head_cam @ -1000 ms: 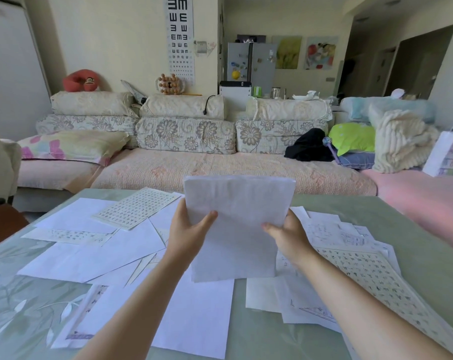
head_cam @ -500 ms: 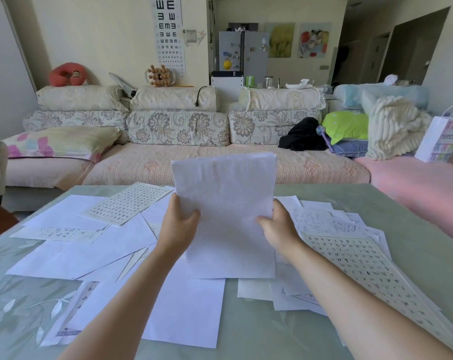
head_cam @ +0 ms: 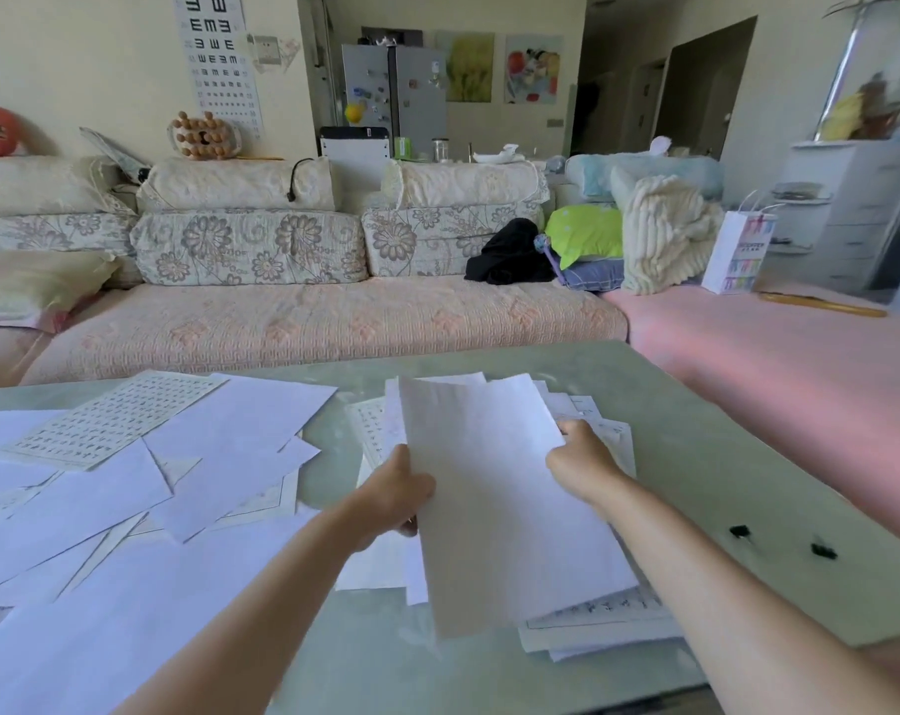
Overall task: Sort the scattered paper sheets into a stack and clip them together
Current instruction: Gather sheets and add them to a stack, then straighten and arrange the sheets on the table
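I hold a blank white sheet [head_cam: 494,498] low over a pile of printed sheets [head_cam: 592,619] on the right half of the table. My left hand [head_cam: 398,495] grips the sheet's left edge. My right hand [head_cam: 579,459] grips its right edge. Scattered white sheets [head_cam: 128,487] cover the left half of the table, with a printed character grid sheet [head_cam: 112,420] on top at the back. Two small black binder clips [head_cam: 740,531] [head_cam: 823,550] lie on the table to the right of my right arm.
The table [head_cam: 695,446] has a pale green glass top; its right edge runs beside a pink couch section [head_cam: 798,363]. A floral sofa [head_cam: 303,312] stands right behind the table. A white paper bag [head_cam: 739,252] stands on the couch at the right.
Both hands have lowered the sheet from upright in front of me down and to the right, over the right-hand pile. My view has turned right, bringing the clips into sight.
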`<state>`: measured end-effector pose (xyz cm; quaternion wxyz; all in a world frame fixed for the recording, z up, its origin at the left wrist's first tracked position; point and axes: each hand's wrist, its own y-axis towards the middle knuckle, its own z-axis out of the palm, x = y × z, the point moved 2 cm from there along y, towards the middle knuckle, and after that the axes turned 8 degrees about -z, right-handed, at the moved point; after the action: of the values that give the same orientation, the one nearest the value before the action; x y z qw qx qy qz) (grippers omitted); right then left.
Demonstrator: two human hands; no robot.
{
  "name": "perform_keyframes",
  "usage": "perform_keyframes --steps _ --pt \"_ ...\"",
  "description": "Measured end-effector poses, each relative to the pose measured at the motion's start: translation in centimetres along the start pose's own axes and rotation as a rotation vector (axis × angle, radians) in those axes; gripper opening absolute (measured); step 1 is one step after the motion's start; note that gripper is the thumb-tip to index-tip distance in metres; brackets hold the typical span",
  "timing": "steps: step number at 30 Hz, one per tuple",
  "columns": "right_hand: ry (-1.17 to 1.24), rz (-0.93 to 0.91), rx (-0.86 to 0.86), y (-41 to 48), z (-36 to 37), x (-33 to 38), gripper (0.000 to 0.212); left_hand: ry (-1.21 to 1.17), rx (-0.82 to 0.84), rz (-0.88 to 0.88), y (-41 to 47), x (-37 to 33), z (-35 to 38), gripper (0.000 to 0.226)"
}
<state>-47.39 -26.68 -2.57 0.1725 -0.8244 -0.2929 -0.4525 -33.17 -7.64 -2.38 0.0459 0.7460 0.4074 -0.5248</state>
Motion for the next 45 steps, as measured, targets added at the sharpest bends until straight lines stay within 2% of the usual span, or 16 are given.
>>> perform_keyframes --steps 5,8,10,12,16,18,21,23,25,29,33,36,38,42,43,45 --pt "-0.107 0.046 -0.085 -0.3 -4.0 -5.3 0.056 0.074 0.011 -0.032 2.5 -1.9 6.5 0.028" --pt "-0.281 0.06 -0.08 -0.6 -5.2 -7.2 0.022 0.294 -0.066 -0.059 3.6 -2.0 8.6 0.034" --pt "-0.495 0.101 -0.07 -0.6 -5.7 -8.2 0.012 0.432 -0.133 -0.077 3.9 -1.8 9.7 0.036" --pt "-0.601 0.141 -0.033 -0.3 -5.8 -8.8 0.022 0.437 -0.174 -0.107 3.9 -1.9 10.4 0.036" --pt "-0.575 0.114 0.038 0.0 -5.6 -8.9 0.047 0.279 -0.185 -0.143 3.8 -2.1 10.9 0.033" --pt "-0.609 0.1 0.07 -0.3 -5.6 -8.8 0.049 0.214 -0.155 -0.143 3.8 -2.0 11.0 0.036" --pt "-0.75 0.078 0.036 -0.8 -5.5 -8.1 0.039 0.143 -0.095 -0.116 3.8 -1.6 10.5 0.051" --pt "-0.832 -0.005 0.003 -0.8 -4.9 -6.9 0.037 0.163 -0.106 -0.088 3.9 -1.6 9.4 0.063" --pt "-0.767 -0.133 0.013 -0.5 -3.4 -5.2 0.044 0.178 -0.18 -0.05 4.4 -1.4 7.5 0.066" --pt "-0.559 -0.37 0.154 0.1 1.6 -1.1 0.044 0.321 -0.343 -0.047 6.2 0.2 3.1 0.056" --pt "-0.493 -0.467 0.303 1.5 7.1 1.5 0.047 0.555 -0.41 -0.124 8.2 2.3 -0.6 0.048" --pt "-0.533 -0.497 0.363 3.3 10.4 2.5 0.059 0.6 -0.426 -0.189 10.1 3.5 -2.8 0.041" --pt "-0.572 -0.493 0.363 4.6 12.3 2.8 0.069 0.594 -0.445 -0.22 11.6 4.0 -3.9 0.048" --pt "-0.773 -0.371 0.409 6.4 14.8 2.3 0.105 0.485 -0.475 -0.185 13.8 3.8 -4.9 0.051" --pt "-0.804 -0.361 0.399 6.7 15.1 2.1 0.104 0.428 -0.475 -0.177 14.1 3.4 -4.9 0.05" --pt "-0.809 -0.394 0.315 7.3 15.6 1.9 0.083 0.27 -0.467 -0.197 14.8 2.6 -5.2 0.046"
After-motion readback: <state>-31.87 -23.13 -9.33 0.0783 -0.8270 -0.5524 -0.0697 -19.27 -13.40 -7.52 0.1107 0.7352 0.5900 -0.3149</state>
